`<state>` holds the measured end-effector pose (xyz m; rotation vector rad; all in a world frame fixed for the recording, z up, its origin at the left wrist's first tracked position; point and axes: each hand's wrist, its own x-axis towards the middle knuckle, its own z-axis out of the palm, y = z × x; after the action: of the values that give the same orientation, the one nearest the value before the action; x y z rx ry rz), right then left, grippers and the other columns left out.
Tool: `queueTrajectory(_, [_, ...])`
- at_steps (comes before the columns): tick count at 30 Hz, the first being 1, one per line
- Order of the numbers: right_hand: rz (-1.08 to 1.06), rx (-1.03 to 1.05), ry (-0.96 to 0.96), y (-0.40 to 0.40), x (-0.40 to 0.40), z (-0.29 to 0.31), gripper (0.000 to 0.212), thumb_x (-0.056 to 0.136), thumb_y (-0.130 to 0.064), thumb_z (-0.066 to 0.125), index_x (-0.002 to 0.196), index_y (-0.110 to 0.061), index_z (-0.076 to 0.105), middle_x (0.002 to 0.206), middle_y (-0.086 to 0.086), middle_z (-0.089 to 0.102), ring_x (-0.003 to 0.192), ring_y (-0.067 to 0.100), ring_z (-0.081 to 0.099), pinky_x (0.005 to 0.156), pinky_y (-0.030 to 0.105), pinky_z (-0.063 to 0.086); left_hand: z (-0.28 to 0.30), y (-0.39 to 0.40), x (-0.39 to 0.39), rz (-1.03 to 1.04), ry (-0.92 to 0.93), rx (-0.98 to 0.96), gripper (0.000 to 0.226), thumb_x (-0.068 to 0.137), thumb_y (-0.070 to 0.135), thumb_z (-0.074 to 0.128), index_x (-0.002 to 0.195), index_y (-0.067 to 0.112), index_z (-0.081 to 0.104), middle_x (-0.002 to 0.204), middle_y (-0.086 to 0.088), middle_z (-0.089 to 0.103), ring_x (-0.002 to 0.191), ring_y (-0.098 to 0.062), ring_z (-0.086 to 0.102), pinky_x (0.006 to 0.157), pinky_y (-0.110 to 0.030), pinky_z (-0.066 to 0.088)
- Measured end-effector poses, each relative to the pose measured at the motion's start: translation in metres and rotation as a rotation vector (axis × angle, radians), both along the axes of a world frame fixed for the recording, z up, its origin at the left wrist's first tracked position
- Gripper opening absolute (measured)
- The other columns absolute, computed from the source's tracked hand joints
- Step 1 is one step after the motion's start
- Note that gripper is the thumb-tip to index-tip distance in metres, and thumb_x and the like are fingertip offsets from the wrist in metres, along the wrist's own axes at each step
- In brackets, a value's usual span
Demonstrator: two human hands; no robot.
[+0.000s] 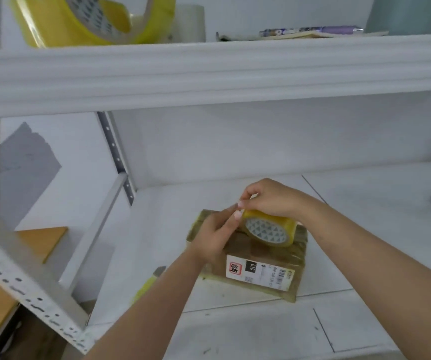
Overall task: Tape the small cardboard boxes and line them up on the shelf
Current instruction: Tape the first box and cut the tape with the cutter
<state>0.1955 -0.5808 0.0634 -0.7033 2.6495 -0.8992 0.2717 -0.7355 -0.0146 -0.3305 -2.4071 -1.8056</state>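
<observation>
Nearest, a cardboard box (256, 258) lies flat on the white shelf (365, 229), its printed label (259, 275) facing the camera; on its top stands a yellow tape roll (270, 228); the left hand (215, 236) hovers over the box, fingers curled, pinching at the roll's upper edge; the right hand (271, 197) arches over the roll just behind, thumb and forefinger pinched together there; farther up, 1 larger tape roll (92, 19) sits on the upper shelf (209, 71).

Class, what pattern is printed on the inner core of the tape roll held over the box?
Grey triangles on white, on the tape roll; head view.
</observation>
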Motion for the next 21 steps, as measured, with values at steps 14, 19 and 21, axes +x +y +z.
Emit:
queueTrajectory(14, [0.012, 0.091, -0.14, 0.006, -0.019, 0.007, 0.02, 0.086, -0.043, 0.069, 0.105, -0.038, 0.072, 0.109, -0.013, 0.064, 0.093, 0.01, 0.061, 0.07, 0.025, 0.046, 0.002, -0.02, -0.02, 0.283, -0.174, 0.189, 0.041, 0.101, 0.043, 0.044, 0.118, 0.016, 0.068, 0.109, 0.005, 0.073, 0.102, -0.005, 0.068, 0.098, -0.022, 0.047])
queueTrajectory(19, [0.001, 0.073, -0.145, 0.004, -0.019, 0.005, 0.014, 0.085, -0.046, 0.069, 0.095, -0.037, 0.073, 0.092, -0.015, 0.068, 0.082, 0.007, 0.065, 0.062, 0.02, 0.045, 0.008, -0.009, -0.022, 0.226, -0.244, 0.141, 0.087, 0.081, 0.079, 0.015, 0.103, 0.021, 0.076, 0.1, 0.005, 0.075, 0.096, -0.008, 0.068, 0.083, -0.018, 0.043])
queueTrajectory(21, [-0.019, 0.072, -0.145, 0.004, -0.019, 0.005, 0.014, 0.084, -0.048, 0.07, 0.093, -0.037, 0.072, 0.092, -0.014, 0.068, 0.082, 0.007, 0.065, 0.061, 0.02, 0.046, 0.01, -0.009, -0.021, 0.214, -0.239, 0.165, 0.094, 0.075, 0.083, 0.012, 0.09, 0.018, 0.078, 0.092, 0.004, 0.076, 0.092, -0.01, 0.07, 0.087, -0.023, 0.045])
